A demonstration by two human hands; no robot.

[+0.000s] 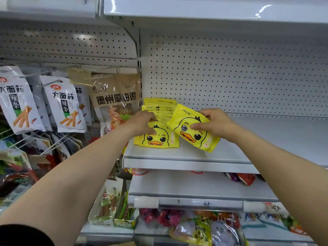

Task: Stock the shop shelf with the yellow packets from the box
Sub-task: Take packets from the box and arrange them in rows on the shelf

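Observation:
Several yellow duck-face packets stand in a row at the left end of the white shelf. The front packet of that row leans forward, and my left hand grips its top edge with thumb on the front. My right hand holds another yellow packet, tilted, just right of the row and slightly above the shelf, thumb across the duck's face. The box is not in view.
A white pegboard back wall closes the shelf behind. Hanging snack bags and a brown chicken packet fill hooks to the left. An upper shelf overhangs. Lower shelves hold mixed colourful packets. Bare shelf surface stretches to the right.

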